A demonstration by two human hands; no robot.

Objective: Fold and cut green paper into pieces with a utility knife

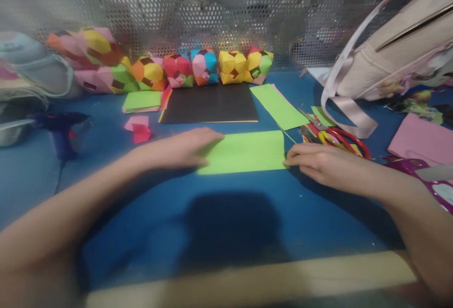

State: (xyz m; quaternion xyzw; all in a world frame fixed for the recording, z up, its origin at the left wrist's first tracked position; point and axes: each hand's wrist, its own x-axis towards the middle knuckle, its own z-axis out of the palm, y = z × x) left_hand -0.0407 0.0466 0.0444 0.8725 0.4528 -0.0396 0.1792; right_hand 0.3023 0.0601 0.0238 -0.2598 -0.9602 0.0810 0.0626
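A bright green rectangular sheet of paper (247,153) lies across the blue table in front of me, and it looks folded along its far edge. Over its left end rests my left hand (187,148), fingers along the top and thumb lower down, holding that end. At the near right corner, my right hand (318,162) pinches the paper between thumb and fingers. Beyond it are another green strip (281,107) and a black sheet stack (212,104). Red-handled scissors (348,139) lie just past my right hand, with a yellow-handled tool beside them.
Several folded paper balls (205,66) line the back, before a perforated metal panel (148,11). A blue glue gun (63,129) and pink folded paper (139,129) are left. A pale bag (392,48), pink paper (423,138) and purple-handled scissors (412,165) are right.
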